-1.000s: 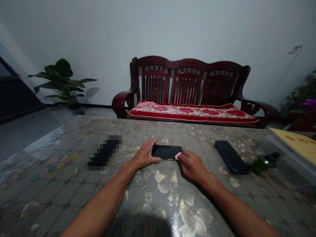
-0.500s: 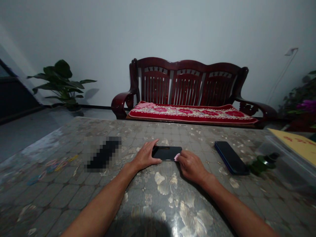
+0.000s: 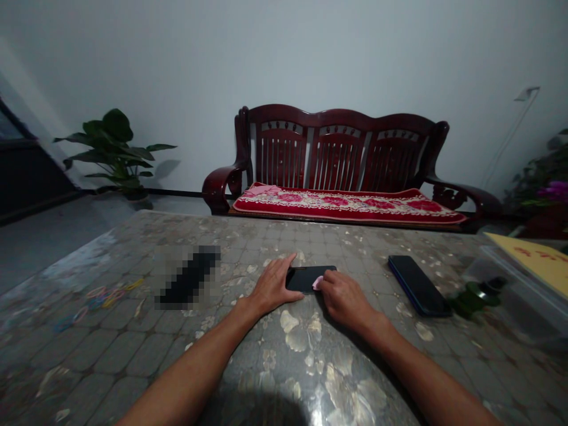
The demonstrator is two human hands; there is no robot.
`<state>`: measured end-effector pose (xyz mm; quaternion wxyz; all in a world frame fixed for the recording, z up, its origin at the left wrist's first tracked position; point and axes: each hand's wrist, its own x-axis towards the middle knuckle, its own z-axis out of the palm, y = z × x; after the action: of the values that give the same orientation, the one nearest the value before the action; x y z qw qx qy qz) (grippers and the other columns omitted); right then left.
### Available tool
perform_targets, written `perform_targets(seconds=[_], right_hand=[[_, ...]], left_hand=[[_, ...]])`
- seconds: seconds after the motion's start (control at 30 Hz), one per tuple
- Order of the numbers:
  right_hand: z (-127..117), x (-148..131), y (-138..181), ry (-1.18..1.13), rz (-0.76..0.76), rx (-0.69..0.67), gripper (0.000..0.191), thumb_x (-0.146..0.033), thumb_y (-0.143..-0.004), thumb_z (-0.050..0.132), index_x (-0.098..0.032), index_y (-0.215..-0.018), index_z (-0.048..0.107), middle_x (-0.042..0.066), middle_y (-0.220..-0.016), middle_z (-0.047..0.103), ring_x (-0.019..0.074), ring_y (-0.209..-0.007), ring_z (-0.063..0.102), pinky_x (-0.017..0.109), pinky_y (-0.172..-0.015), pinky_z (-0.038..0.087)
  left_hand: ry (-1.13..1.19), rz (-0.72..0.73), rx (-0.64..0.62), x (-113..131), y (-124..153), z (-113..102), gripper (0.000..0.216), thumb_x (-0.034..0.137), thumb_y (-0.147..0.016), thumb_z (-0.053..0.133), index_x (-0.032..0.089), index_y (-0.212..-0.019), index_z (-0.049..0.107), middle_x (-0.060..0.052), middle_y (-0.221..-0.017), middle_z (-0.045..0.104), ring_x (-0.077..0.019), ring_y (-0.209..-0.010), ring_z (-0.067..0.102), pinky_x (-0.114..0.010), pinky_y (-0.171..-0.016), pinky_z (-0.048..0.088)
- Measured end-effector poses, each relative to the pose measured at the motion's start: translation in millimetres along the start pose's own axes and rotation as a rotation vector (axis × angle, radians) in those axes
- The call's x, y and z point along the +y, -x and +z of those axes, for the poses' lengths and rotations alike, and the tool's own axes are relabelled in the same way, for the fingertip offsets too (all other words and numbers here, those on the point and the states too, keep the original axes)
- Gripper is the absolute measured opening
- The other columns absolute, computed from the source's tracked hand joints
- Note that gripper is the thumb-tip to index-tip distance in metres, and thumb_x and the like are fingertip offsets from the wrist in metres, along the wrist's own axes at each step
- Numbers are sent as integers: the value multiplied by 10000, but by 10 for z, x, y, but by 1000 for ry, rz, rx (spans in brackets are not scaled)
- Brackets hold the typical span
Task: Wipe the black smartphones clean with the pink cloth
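A black smartphone (image 3: 306,276) lies sideways on the patterned table, screen up. My left hand (image 3: 274,285) grips its left end, thumb along the near edge and fingers at the far edge. In my right hand (image 3: 344,296) a small pink cloth (image 3: 318,283) is pinched, its tip showing past the fingers. That cloth rests against the right part of the phone's screen; the rest of it is hidden in the closed fingers.
To the right lies another phone (image 3: 419,286), beside a green bottle (image 3: 477,297) and a clear plastic box (image 3: 523,302) with a yellow paper (image 3: 532,257) on top. Colourful rubber bands (image 3: 106,297) and a blurred dark object (image 3: 190,278) are at left. A wooden bench (image 3: 337,154) stands behind the table (image 3: 177,355).
My left hand and the phone have shifted a little to the right. The pink cloth now sits farther in from the phone's right end.
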<state>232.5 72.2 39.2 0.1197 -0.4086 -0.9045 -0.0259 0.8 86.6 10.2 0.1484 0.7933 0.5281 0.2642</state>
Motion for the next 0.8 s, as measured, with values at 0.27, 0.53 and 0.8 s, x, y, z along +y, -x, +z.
perform_targets(seconds=[0.27, 0.53, 0.8], right_hand=[[-108, 126, -20, 16, 230, -91, 325, -110, -924, 476, -205, -1095, 735, 91, -998, 669, 216, -906, 616, 295, -772, 394], [6, 0, -59, -49, 155, -32, 300, -124, -956, 477, -189, -1110, 725, 94, -1008, 668, 210, -935, 606, 284, -797, 399], [5, 171, -74, -29, 230, -2, 307, -89, -925, 497, -195, -1076, 742, 95, -979, 661, 223, -911, 610, 297, -768, 397]], left_hand=[[94, 31, -114, -71, 17, -74, 1131, 373, -622, 908, 173, -1554, 299, -181, -1435, 517, -358, -1302, 492, -481, -1105, 379], [260, 41, -156, -213, 11, -110, 1211, 400, -586, 932, 206, -1575, 260, -172, -1438, 526, -349, -1307, 508, -480, -1122, 365], [222, 57, -120, -187, 4, -103, 1169, 371, -593, 936, 222, -1560, 297, -185, -1493, 467, -362, -1352, 467, -502, -1126, 366]])
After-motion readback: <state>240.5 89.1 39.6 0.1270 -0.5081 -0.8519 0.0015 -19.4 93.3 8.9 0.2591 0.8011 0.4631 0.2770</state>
